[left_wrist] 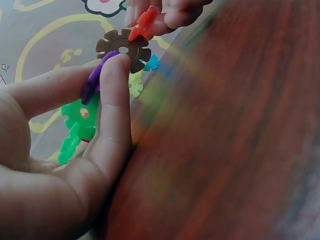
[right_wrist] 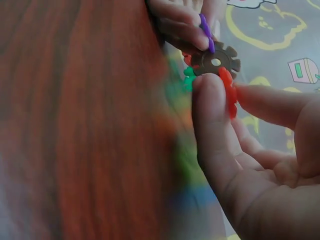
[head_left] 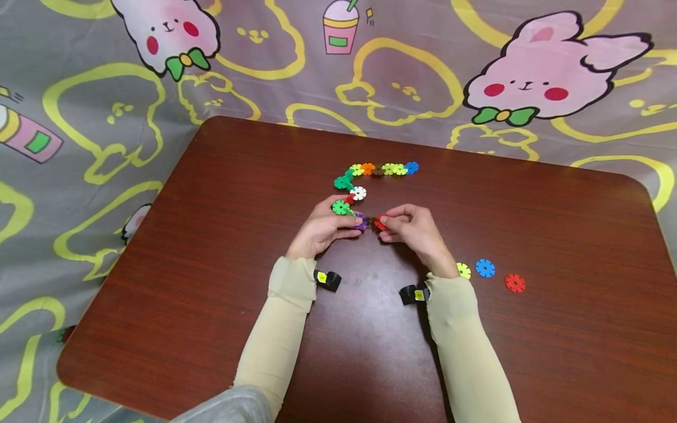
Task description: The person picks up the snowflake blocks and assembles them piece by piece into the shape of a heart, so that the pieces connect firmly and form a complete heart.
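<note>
My left hand (head_left: 321, 226) pinches a purple notched disc (left_wrist: 95, 80) between thumb and fingers. My right hand (head_left: 415, 229) pinches a red notched disc (right_wrist: 229, 92) the same way. Between them a brown notched disc (left_wrist: 124, 49) meets the purple disc on one side and the red one on the other. From the left hand a chain of slotted discs runs away across the table: green (head_left: 341, 207), white (head_left: 358, 193), darker green (head_left: 342, 183), orange (head_left: 367, 169), then yellow ones and a blue disc (head_left: 411, 168) at its end. The fingers partly hide the purple and red discs.
Loose discs lie beside the right wrist: a yellow disc (head_left: 463, 271), partly behind the sleeve, a blue disc (head_left: 485, 268) and a red disc (head_left: 515, 283). The brown table (head_left: 185, 235) has rounded corners. A patterned cloth (head_left: 296, 70) hangs behind it and at the left.
</note>
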